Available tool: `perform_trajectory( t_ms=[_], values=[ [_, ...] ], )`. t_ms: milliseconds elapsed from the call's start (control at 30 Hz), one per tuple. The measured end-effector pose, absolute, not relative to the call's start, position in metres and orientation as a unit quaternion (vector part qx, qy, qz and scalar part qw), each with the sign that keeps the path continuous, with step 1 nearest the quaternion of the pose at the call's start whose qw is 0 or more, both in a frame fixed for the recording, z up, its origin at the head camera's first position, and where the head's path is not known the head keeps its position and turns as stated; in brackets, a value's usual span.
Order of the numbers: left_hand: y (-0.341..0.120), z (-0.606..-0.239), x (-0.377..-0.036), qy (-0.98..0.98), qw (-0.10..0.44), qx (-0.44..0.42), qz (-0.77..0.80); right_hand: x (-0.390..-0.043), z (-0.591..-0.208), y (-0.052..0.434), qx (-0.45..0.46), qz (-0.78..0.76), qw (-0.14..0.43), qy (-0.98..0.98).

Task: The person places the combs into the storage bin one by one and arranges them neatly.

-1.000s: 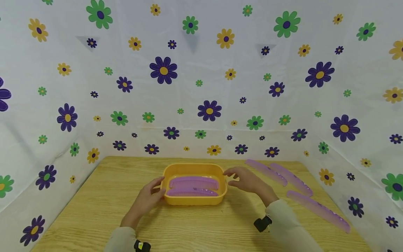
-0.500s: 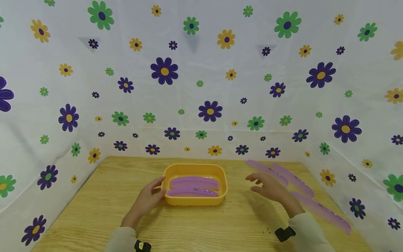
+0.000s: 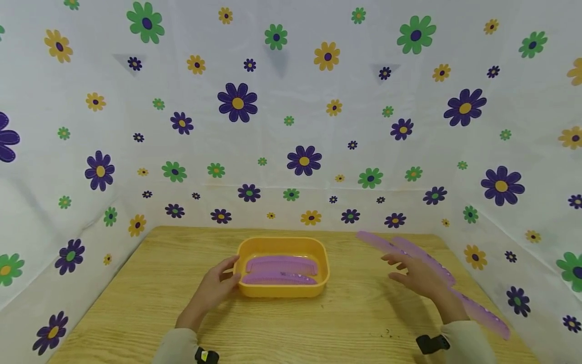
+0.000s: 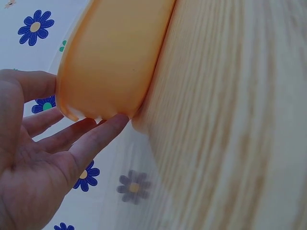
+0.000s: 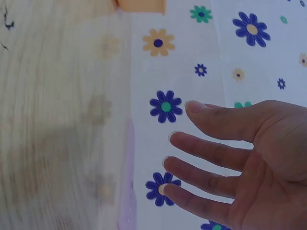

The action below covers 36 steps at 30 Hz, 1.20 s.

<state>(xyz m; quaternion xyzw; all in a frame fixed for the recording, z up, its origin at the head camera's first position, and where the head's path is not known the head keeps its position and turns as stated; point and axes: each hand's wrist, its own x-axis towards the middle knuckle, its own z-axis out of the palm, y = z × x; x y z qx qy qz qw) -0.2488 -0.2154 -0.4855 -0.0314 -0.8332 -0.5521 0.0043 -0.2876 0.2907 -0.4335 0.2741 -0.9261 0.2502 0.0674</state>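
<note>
Left hand (image 3: pixel 210 293) rests against the left end of the shallow yellow-orange plastic tray (image 3: pixel 283 289), thumb up at the rim, fingers (image 4: pixel 93 139) straight along the outer wall and touching it; not curled round it. Tray sits mid-way across the light wood-grain surface (image 3: pixel 282 328), toward the far edge. Inside it: two flat purple plastic combs (image 3: pixel 279 270) lying lengthwise, side by side, one nearer the back wall, one nearer the front.

Right hand (image 3: pixel 420 277) is well to the right of the tray, fingers spread and relaxed, holding nothing. It hangs above three more long purple plastic combs on the surface: far comb (image 3: pixel 379 242) and middle comb (image 3: pixel 423 260) lie side by side slanting toward the back right corner, near comb (image 3: pixel 484 313) runs along the right edge, partly hidden behind the wrist. Cannot tell from the head view if the fingertips touch any comb; right wrist view shows fingers (image 5: pixel 211 153) splayed in the air with a pale purple strip blurred below them.

White sheet with printed green, yellow and purple flowers (image 3: pixel 291 111) walls in the surface on three sides
</note>
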Motion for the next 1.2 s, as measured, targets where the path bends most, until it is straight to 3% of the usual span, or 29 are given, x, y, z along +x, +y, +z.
perform_trajectory(
  t_ms=[600, 1200],
  values=[
    [-0.216, -0.491, -0.253, -0.836, 0.019, -0.044, -0.546, -0.287, -0.428, 0.341, 0.204, 0.237, 0.073, -0.947],
    [-0.216, -0.49, -0.254, -0.838, 0.015, -0.047, -0.544, -0.285, -0.423, 0.392, 0.123, 0.246, 0.016, -0.961]
  ],
)
